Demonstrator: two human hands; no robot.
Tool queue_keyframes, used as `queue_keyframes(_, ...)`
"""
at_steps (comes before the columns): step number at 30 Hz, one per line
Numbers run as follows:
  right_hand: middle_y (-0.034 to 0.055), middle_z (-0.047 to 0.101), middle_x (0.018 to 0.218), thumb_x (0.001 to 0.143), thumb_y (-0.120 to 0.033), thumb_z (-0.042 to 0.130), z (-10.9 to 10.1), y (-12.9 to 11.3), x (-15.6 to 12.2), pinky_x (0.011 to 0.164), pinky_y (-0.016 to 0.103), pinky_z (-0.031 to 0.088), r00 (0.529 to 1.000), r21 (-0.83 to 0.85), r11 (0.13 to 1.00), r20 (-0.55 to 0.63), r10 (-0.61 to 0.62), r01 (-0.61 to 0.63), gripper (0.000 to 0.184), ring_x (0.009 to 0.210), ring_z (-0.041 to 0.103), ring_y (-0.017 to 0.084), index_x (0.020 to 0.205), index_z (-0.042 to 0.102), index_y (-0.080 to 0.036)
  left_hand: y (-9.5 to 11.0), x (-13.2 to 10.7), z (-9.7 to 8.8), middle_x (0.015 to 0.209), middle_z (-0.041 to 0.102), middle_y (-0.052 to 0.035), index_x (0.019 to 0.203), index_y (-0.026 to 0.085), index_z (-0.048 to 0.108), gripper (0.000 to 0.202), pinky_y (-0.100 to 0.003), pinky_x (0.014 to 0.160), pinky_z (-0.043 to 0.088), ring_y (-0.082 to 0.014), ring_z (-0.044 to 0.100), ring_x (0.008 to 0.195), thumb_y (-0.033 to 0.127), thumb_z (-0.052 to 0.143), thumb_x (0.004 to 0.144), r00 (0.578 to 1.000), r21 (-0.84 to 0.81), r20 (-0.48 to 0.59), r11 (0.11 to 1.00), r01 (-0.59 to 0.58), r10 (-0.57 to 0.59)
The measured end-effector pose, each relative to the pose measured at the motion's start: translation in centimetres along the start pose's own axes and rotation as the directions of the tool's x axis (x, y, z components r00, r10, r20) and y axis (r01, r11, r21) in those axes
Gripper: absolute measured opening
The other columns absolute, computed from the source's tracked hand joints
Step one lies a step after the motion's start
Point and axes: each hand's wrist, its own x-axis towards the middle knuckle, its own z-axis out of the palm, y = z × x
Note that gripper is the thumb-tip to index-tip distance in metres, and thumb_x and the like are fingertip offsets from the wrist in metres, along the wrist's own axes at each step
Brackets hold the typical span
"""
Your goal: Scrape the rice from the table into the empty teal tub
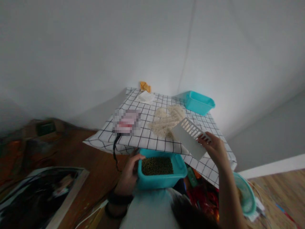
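Observation:
My left hand (131,170) grips the left wall of a turquoise plastic bin (157,182), its thumb over the rim. Small dark green grains, perhaps beans (157,166), lie in the bin, which is just below the table's front edge. In my right hand (213,144) is a flat white slotted panel (190,140), pinched at its right end and tilted. Its far left end overlaps the edge of a spread heap of pale beige grains (166,120) on the checked tablecloth (143,140). Whether the panel touches the heap I cannot tell.
A second turquoise bin (199,103) stands at the back right by the wall. Farther left are a white packet (145,96), an orange cloth-like thing (145,86) and a pixelated pink object (127,122) with a black strap. A green tub (246,194) is on the floor at right.

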Motion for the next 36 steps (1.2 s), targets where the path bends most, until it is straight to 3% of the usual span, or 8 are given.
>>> queue_keyframes(3,0.0028,0.064,0.066,0.079,-0.038,0.055,0.0,-0.7,-0.1,0.053,0.026,0.04,0.999,0.039,0.999,0.039,-0.003,0.002,0.024,0.058,0.058,0.018,0.083,0.064,-0.016,0.4,-0.1,0.0,0.113,0.06,-0.0054,0.108,0.023,0.055,0.033,-0.035,0.081,0.052,-0.0219,0.064,0.095,0.023,0.061,0.076,1.0,-0.006,0.003,1.0,-0.001,0.001)
queue_keyframes(8,0.003,0.066,0.068,0.078,-0.039,0.057,-0.8,-0.8,-0.3,0.055,0.026,0.041,1.0,0.033,0.999,0.022,0.011,-0.012,0.023,0.06,0.06,0.019,0.082,0.064,-0.017,0.4,-0.1,0.1,0.128,0.053,-0.0089,0.11,0.022,0.053,0.036,-0.037,0.089,0.05,-0.0246,0.061,0.108,0.022,0.062,0.076,1.0,-0.007,0.015,1.0,0.007,-0.007)
queue_keyframes(11,0.0015,0.066,0.065,0.079,-0.039,0.057,-1.6,-0.6,-0.9,0.053,0.026,0.041,0.998,-0.011,1.0,0.064,-0.004,0.004,0.022,0.057,0.059,0.018,0.082,0.064,-0.018,0.3,-0.1,-0.1,0.13,0.051,-0.0101,0.109,0.021,0.054,0.033,-0.037,0.086,0.051,-0.0243,0.061,0.105,0.022,0.061,0.076,1.0,0.002,0.018,1.0,0.017,-0.017)
queue_keyframes(19,0.0058,0.073,0.077,0.085,-0.044,0.054,-1.7,-0.6,-2.4,0.057,0.027,0.047,0.973,-0.014,0.995,0.21,-0.098,0.103,0.029,0.065,0.066,0.02,0.087,0.068,-0.018,0.5,0.0,-0.1,0.114,0.06,-0.0066,0.107,0.022,0.055,0.034,-0.038,0.083,0.054,-0.024,0.065,0.096,0.022,0.064,0.074,1.0,0.006,0.011,1.0,0.015,-0.015)
queue_keyframes(28,0.0038,0.072,0.077,0.087,-0.044,0.054,-1.5,-1.1,-2.0,0.058,0.026,0.047,0.96,0.031,0.993,0.256,-0.116,0.112,0.028,0.066,0.066,0.02,0.087,0.066,-0.019,0.8,0.3,-0.5,0.114,0.059,-0.0075,0.105,0.021,0.057,0.031,-0.042,0.093,0.051,-0.0265,0.061,0.108,0.02,0.064,0.074,0.999,0.036,0.036,0.999,-0.013,0.012)
queue_keyframes(36,0.0046,0.071,0.072,0.081,-0.047,0.057,-0.7,-0.3,-1.0,0.054,0.027,0.044,1.0,0.048,0.999,0.013,0.008,-0.008,0.029,0.063,0.064,0.021,0.08,0.064,-0.019,0.3,0.0,0.0,0.123,0.057,-0.0091,0.106,0.022,0.057,0.032,-0.037,0.085,0.053,-0.0245,0.064,0.102,0.022,0.063,0.074,1.0,0.005,0.014,1.0,-0.022,0.021)
